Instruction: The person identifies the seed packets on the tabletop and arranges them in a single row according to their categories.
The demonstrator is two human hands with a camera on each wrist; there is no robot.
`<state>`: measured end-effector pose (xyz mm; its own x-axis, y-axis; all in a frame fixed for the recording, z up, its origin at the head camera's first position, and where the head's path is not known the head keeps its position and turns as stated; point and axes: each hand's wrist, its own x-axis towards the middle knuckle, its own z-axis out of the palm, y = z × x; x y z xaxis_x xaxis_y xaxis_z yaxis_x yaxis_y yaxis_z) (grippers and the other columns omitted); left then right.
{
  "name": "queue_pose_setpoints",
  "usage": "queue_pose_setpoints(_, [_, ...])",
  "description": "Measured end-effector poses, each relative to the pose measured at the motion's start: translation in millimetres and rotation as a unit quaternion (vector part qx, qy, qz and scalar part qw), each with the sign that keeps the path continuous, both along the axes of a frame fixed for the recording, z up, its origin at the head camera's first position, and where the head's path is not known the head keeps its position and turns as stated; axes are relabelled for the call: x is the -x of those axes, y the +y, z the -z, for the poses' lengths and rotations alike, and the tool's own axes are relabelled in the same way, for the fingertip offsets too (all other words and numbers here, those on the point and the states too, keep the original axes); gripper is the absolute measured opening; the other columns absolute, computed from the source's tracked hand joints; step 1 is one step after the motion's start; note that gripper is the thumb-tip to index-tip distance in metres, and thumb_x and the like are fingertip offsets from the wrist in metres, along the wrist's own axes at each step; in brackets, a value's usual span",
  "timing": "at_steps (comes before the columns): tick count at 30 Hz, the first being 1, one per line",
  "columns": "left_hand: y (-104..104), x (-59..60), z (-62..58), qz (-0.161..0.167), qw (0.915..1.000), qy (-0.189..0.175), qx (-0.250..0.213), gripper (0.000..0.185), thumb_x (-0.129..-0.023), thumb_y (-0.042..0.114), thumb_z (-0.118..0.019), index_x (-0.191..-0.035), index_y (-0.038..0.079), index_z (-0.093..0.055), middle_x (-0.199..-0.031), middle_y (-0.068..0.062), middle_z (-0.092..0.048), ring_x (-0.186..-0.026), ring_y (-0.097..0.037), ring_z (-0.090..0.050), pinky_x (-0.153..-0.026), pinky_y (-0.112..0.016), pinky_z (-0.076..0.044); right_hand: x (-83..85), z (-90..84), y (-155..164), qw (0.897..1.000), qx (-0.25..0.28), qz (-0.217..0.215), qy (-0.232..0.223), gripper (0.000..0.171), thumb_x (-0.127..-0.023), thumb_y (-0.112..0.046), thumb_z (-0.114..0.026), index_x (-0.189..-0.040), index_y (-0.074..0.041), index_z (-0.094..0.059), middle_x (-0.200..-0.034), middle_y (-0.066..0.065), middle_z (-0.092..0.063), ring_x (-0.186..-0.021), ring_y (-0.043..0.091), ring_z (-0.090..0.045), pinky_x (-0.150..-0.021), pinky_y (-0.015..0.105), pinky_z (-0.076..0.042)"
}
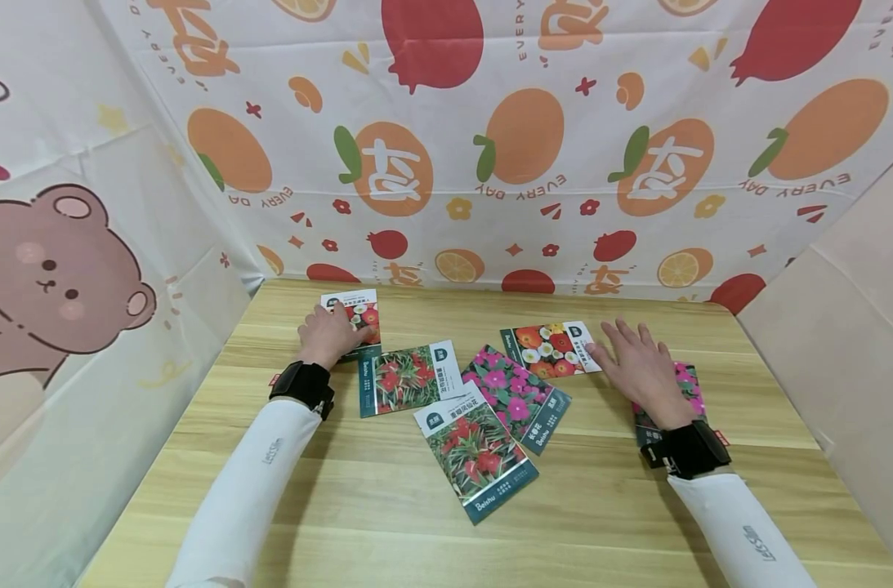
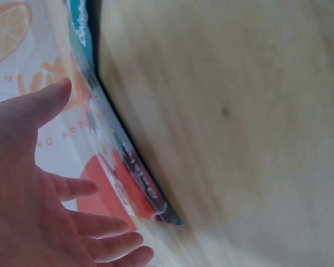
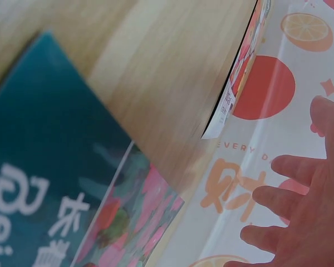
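Observation:
My left hand [image 1: 328, 333] is over a flower seed packet [image 1: 369, 314] with red and white blooms at the back left, covering part of it. In the left wrist view, its fingers are loosely extended beside that packet [image 2: 114, 161] and grip nothing. At the right, my right hand [image 1: 643, 369] has its fingers spread above a packet of pink flowers [image 1: 690, 382], partly hidden by the hand and wrist. Its thumb is close to the white end of a packet with orange, red and white flowers [image 1: 549, 349]. The right wrist view shows the pink-flower packet [image 3: 50, 144] apart from the fingers.
Between the hands, a red-flower packet [image 1: 405, 378] lies crosswise. Another red-flower packet [image 1: 475, 453] overlaps a pink-flower one [image 1: 515, 392] nearer the front. The wooden table [image 1: 372, 514] ends at a fruit-print cloth [image 1: 453, 163] behind, with further cloth walls at both sides.

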<state>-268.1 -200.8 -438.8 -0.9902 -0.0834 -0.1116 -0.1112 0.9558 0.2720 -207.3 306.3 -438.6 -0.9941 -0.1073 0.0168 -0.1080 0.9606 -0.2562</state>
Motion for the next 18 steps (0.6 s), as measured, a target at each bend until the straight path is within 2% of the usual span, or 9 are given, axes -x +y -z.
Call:
queue_pose_setpoints(6, [-1.9,0.7,1.8,-0.01,0.9994,-0.027,-0.019,0.086,-0.1,0.052,-0.064,-0.149,-0.013,-0.036,-0.134,-0.05,-0.04,-0.128,-0.064,-0.04,-0.101,-0.074,-0.037,-0.5,-2.1,-1.3,1.0,0.004,0.004,-0.003,0.076,-0.109,-0.058,-0.035,-0.16,-0.002,-0.034,-0.164,0.032,-0.024,-0.148,0.06,-0.014,-0.11,0.082,-0.012])
queue_pose_setpoints(10, [-4.9,3.7,-0.9,-0.017,0.9983,-0.037,-0.043,0.087,-0.098,0.046,-0.069,-0.151,-0.011,-0.032,-0.138,-0.05,-0.038,-0.132,-0.065,-0.034,-0.101,-0.075,-0.036,-0.8,-3.9,-2.6,1.0,0.011,0.009,-0.005,0.075,-0.109,-0.056,-0.038,-0.16,-0.001,-0.034,-0.164,0.032,-0.024,-0.148,0.061,-0.013,-0.11,0.082,-0.012])
queue_pose_setpoints(15, [-13.1,9.2,-4.1,-0.025,0.9955,-0.03,-0.086,0.085,-0.092,0.033,-0.078,-0.151,-0.008,-0.032,-0.137,-0.048,-0.036,-0.13,-0.063,-0.028,-0.101,-0.071,-0.031,-1.1,-5.1,-6.1,1.0,0.014,0.012,-0.009,0.075,-0.109,-0.056,-0.038,-0.159,0.0,-0.035,-0.164,0.032,-0.024,-0.148,0.061,-0.013,-0.111,0.081,-0.013])
queue_pose_setpoints(18, [-17.0,11.8,-2.1,-0.03,0.9943,-0.013,-0.102,0.093,-0.09,0.028,-0.081,-0.158,-0.005,-0.025,-0.136,-0.046,-0.034,-0.127,-0.061,-0.029,-0.101,-0.067,-0.029,-1.5,-5.4,-9.2,1.0,0.016,0.01,-0.01,0.075,-0.109,-0.056,-0.039,-0.158,0.001,-0.037,-0.164,0.032,-0.024,-0.148,0.061,-0.014,-0.111,0.081,-0.013])
